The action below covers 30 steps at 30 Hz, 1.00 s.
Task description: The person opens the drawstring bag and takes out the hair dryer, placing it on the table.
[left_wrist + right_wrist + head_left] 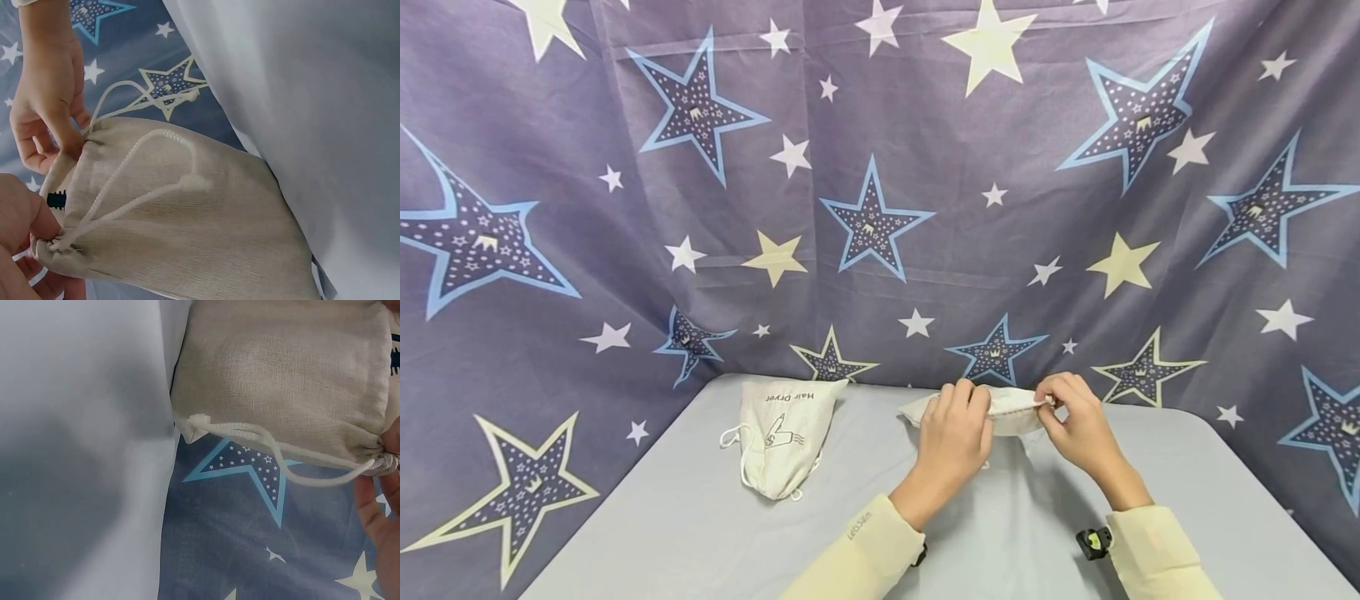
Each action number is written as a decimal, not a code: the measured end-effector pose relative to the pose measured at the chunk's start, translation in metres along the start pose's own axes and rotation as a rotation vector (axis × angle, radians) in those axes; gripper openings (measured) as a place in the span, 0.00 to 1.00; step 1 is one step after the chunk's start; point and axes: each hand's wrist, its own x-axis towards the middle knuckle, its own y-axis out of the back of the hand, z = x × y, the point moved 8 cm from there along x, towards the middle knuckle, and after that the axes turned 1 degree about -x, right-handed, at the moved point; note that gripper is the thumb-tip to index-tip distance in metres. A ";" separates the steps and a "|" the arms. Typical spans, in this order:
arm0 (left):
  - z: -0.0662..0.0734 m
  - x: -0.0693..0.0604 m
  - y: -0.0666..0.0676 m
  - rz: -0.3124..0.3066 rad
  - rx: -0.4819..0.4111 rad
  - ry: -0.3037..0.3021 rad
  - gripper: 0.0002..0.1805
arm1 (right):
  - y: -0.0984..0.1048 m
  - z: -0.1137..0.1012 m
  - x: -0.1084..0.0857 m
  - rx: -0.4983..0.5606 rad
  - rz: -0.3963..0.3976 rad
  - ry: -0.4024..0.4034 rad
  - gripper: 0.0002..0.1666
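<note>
A cream cloth drawstring bag [1017,401] is held up near the back of the table. My left hand [953,427] grips one side of its gathered mouth; in the left wrist view the left thumb and fingers [28,215] pinch that corner. The opposite corner is pinched by my right hand [1082,429], also seen in the right wrist view [382,519]. White cords [134,156] loop from both corners. Between the hands a small dark ribbed shape [56,200] shows at the mouth; I cannot tell whether it is printed or an object. The bag's contents are hidden.
A second cream drawstring bag [786,433], printed "Hair Dryer" with a dryer drawing, lies at the left on the pale grey table cover [662,517]. Behind the table hangs a purple-grey cloth [880,317] patterned with stars.
</note>
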 end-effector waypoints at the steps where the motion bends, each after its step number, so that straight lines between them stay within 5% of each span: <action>1: 0.000 0.000 0.001 -0.001 0.002 -0.002 0.09 | 0.000 0.001 0.000 -0.001 -0.006 -0.010 0.18; 17: -0.005 -0.001 0.011 0.056 0.001 0.020 0.08 | 0.001 0.007 -0.008 -0.015 -0.037 -0.043 0.15; 30: -0.002 0.005 0.004 -0.074 0.042 0.005 0.13 | 0.006 0.011 -0.003 -0.031 -0.054 -0.041 0.16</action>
